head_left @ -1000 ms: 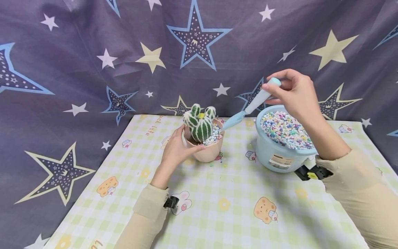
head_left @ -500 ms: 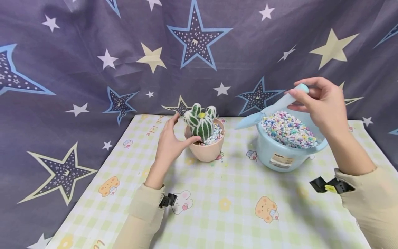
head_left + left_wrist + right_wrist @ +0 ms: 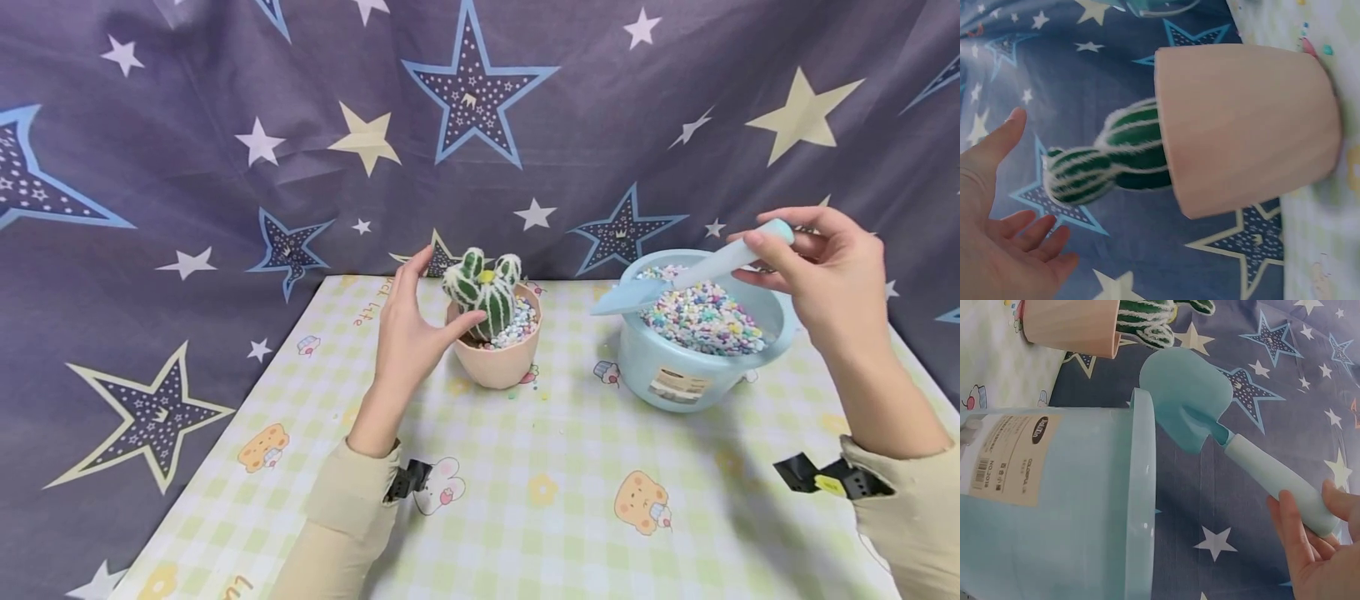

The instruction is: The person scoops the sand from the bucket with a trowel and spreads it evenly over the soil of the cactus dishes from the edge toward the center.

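In the head view my right hand (image 3: 843, 271) pinches the handle end of a pale blue trowel (image 3: 712, 265). The trowel's blade (image 3: 1188, 394) tilts down over the left rim of a light blue bucket (image 3: 663, 371) filled with small multicoloured beads (image 3: 708, 321). My left hand (image 3: 412, 337), fingers spread, stands beside a pink plant pot (image 3: 495, 367), apart from it in the left wrist view. A green knitted-looking cactus (image 3: 487, 308) with white stripes and a yellow top stands in the pot. Pale beads (image 3: 517, 325) lie around its right side.
A green-and-white checked tablecloth (image 3: 540, 550) with cartoon prints covers the table. A few loose beads (image 3: 535, 386) lie in front of the pot. A dark curtain (image 3: 300, 100) with stars hangs close behind the table.
The trowel has moved right, from the pot's rim to above the bucket, with my right hand. My left hand has let go of the pot and drawn slightly away to the left.
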Tool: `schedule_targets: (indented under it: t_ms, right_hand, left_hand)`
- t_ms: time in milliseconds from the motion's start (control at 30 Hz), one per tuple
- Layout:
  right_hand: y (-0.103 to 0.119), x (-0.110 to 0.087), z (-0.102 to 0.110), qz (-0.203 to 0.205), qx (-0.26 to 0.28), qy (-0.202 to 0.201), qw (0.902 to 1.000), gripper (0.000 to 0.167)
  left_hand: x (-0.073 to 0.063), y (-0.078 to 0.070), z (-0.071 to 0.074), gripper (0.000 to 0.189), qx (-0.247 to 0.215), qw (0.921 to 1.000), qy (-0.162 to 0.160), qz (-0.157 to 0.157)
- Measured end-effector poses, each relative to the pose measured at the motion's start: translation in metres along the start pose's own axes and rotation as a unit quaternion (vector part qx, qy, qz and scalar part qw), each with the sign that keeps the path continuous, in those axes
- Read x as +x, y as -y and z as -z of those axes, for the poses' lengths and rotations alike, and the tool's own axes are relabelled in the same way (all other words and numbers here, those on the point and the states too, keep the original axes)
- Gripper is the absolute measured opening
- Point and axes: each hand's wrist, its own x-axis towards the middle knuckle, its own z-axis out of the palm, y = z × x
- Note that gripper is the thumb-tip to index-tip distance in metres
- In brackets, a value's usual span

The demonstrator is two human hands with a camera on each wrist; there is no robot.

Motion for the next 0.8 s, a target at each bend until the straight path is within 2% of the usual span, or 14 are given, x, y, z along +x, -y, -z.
schedule_targets:
  t_ms: [200,433,600,800]
  right_hand:
    - [0.001,-0.004,0.008,0.009,0.016,-0.005,0.9998,0.019]
    - [0.003,-0.005,0.015,0.007,0.051,-0.013,0.9986,0.020]
    - [0.004,-0.004,0.018,0.008,0.057,-0.026,0.9980,0.019]
    - [0.004,-0.006,0.023,0.008,0.069,-0.033,0.9971,0.020]
  left_hand:
    - [0.006,-0.021,0.001,0.096,-0.009,0.9991,-0.008,-0.041]
    - [0.008,-0.047,-0.003,0.091,-0.039,0.9946,0.005,-0.096]
    - [0.009,-0.061,-0.010,0.090,-0.052,0.9900,0.009,-0.131]
    - [0.009,-0.071,-0.023,0.091,-0.072,0.9863,0.016,-0.148]
